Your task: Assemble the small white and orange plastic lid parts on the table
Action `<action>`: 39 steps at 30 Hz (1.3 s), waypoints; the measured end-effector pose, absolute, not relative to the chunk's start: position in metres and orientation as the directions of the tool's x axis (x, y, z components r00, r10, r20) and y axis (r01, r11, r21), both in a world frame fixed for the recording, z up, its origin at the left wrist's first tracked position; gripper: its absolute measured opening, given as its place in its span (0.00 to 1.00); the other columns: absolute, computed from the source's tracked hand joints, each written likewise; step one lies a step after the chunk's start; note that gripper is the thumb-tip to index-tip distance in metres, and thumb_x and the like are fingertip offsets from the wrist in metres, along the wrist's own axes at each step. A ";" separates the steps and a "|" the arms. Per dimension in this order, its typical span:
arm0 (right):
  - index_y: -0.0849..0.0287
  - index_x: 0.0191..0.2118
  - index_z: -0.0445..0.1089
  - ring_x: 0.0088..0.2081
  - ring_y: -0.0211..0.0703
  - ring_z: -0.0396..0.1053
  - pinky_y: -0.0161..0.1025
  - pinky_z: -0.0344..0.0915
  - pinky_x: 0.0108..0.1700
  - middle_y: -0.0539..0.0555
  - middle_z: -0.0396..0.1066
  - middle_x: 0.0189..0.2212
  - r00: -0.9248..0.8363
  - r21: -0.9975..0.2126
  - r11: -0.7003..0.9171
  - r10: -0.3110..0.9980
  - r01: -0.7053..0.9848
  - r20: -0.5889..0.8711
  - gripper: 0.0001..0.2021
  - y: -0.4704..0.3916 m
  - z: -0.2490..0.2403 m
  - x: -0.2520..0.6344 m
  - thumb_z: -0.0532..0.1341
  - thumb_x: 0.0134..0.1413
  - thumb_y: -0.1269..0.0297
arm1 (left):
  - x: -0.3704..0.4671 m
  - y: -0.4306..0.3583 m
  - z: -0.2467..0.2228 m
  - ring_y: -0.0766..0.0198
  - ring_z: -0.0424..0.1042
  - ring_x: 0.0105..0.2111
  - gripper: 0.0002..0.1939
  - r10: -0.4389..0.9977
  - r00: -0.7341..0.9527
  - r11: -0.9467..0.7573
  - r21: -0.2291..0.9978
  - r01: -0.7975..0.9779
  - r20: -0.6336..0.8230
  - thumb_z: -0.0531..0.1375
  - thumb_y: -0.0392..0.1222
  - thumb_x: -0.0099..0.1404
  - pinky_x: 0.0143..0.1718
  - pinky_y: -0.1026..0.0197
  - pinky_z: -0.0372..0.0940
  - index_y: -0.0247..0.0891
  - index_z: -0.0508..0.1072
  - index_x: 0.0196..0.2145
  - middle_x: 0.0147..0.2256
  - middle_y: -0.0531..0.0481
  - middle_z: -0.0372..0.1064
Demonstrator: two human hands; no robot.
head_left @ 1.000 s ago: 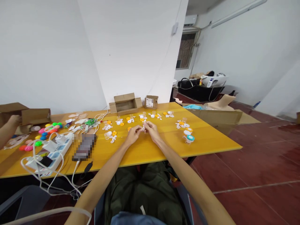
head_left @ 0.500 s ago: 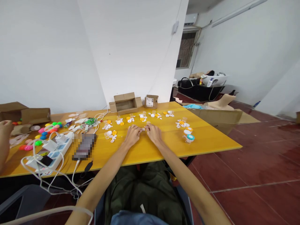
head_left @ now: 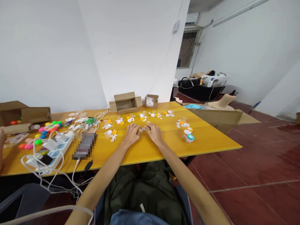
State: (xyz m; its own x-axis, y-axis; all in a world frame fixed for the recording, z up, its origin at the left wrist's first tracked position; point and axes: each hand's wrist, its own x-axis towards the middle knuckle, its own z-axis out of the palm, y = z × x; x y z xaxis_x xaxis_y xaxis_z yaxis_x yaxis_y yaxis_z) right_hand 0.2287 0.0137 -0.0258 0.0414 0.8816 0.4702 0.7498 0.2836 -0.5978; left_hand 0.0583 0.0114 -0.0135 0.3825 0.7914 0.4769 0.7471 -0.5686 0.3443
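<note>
My left hand (head_left: 132, 134) rests low over the table, its fingers curled down beside a few small white pieces with dark holes (head_left: 142, 129). My right hand (head_left: 153, 132) is at the other side of these pieces, fingers bent and drawn together. What lies under the fingertips of either hand is hidden. A clear plastic cup (head_left: 148, 122) shows partly behind my right fingers. Around both hands lie small piles of white discs, yellow rings and clear cups, such as the pile with a yellow ring (head_left: 114, 132) on the left and another pile (head_left: 181, 122) on the right.
Closed jars, one with a teal lid (head_left: 190, 137), stand at the right. Open cardboard boxes (head_left: 126, 103) line the wall. Leftward are a phone (head_left: 85, 145), a power strip (head_left: 58, 150) with cables, and colourful balls (head_left: 43, 134). Part of another person's arm (head_left: 2, 147) shows at the left edge.
My hands have barely moved; the white pieces between them show a little more. The other person's hand at the far left has moved down and leftward, mostly out of view.
</note>
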 end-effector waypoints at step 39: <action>0.55 0.37 0.77 0.49 0.52 0.65 0.45 0.63 0.46 0.60 0.72 0.43 -0.287 -0.198 0.472 0.764 0.859 0.579 0.10 0.019 -0.036 0.222 0.58 0.62 0.70 | 0.032 0.035 -0.022 0.55 0.74 0.45 0.15 0.922 0.097 -0.325 0.615 0.719 0.374 0.64 0.32 0.54 0.50 0.54 0.67 0.40 0.75 0.40 0.41 0.46 0.75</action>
